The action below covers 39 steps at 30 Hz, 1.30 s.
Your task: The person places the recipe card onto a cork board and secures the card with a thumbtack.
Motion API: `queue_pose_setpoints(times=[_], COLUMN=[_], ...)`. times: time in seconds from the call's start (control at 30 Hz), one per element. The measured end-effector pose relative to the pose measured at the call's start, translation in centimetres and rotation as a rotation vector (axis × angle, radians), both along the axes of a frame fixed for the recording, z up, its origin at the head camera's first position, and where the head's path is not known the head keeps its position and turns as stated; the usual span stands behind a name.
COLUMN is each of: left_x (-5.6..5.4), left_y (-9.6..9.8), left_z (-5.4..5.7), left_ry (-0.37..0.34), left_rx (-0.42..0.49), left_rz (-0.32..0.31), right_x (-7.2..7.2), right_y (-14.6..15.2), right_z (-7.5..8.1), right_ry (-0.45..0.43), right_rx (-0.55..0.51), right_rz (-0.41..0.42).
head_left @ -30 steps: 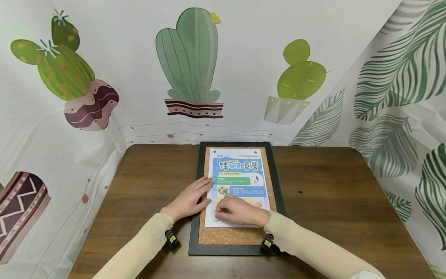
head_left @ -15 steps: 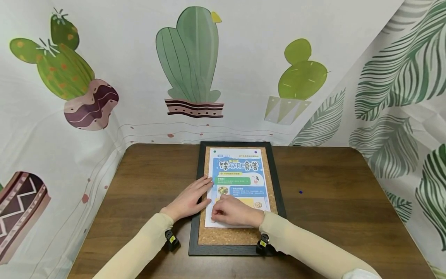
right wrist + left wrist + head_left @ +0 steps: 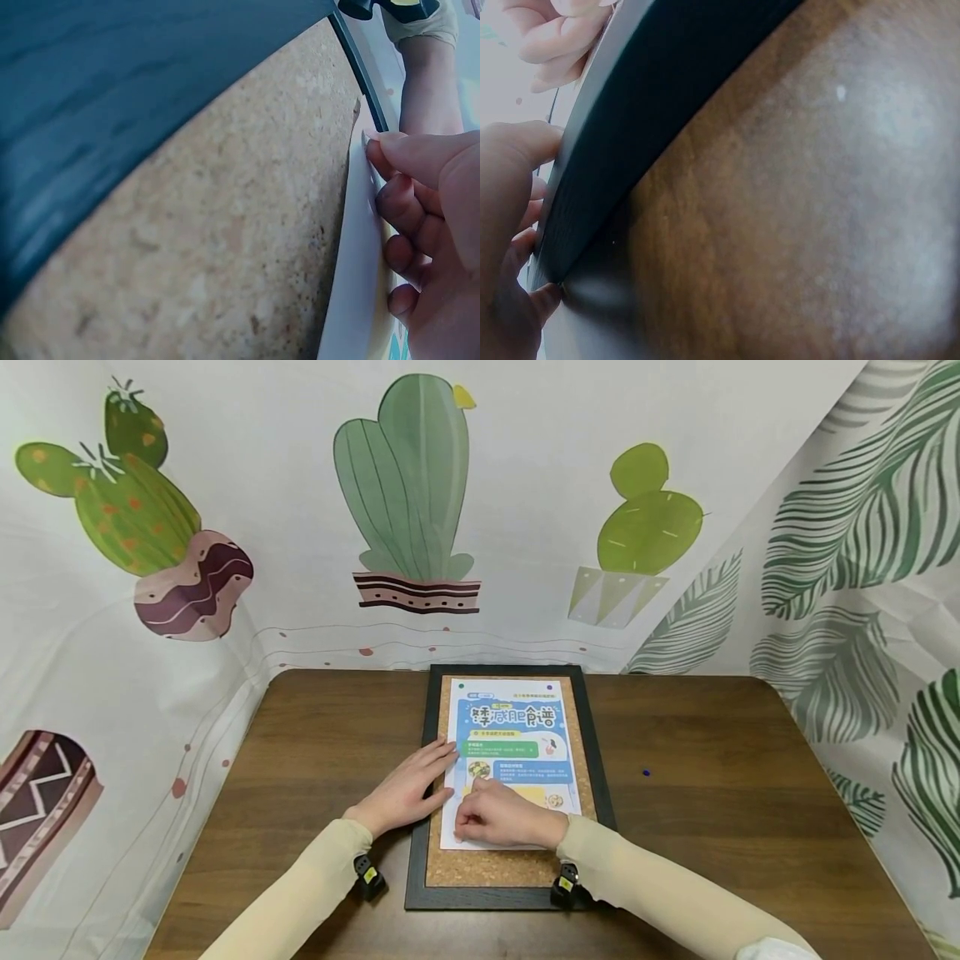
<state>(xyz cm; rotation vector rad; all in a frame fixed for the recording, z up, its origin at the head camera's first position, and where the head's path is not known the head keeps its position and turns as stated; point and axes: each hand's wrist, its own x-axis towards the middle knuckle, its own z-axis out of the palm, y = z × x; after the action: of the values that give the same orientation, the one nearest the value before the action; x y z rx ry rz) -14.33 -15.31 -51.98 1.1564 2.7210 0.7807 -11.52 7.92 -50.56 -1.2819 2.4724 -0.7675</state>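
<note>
A printed poster sheet [image 3: 517,718] lies on a cork board [image 3: 495,868] with a black frame [image 3: 600,760]. A green pushpin [image 3: 461,686] sits in its top left corner and a purple pushpin [image 3: 550,687] in its top right. My left hand [image 3: 405,789] rests with spread fingers over the frame's left side and the sheet's left edge. At the sheet's lower left corner, my right hand [image 3: 506,814] pinches a small pushpin between thumb and forefinger; only a pale, silvery bit shows in the right wrist view, the remainder being hidden by the fingers.
A dark blue pushpin [image 3: 647,772] lies loose on the brown wooden table [image 3: 712,827], right of the board. Behind the table hangs a white cloth [image 3: 525,527] printed with cacti and leaves. Each wrist wears a black camera.
My right hand has shifted slightly left and down toward the sheet's lower left corner, then held almost still. My left hand and the board have stayed in place.
</note>
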Motion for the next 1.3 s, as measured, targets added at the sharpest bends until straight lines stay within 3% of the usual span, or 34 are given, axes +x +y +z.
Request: queue_pose_setpoints(times=[1.3], left_x=[-0.14], left_y=[-0.07], left_z=[-0.32], left_ry=[0.021], left_rx=[0.012], left_rz=[-0.016], right_x=[-0.01], right_y=[-0.44], right_z=[0.19], right_ry=[0.126], right_rx=[0.073], right_rz=[0.039])
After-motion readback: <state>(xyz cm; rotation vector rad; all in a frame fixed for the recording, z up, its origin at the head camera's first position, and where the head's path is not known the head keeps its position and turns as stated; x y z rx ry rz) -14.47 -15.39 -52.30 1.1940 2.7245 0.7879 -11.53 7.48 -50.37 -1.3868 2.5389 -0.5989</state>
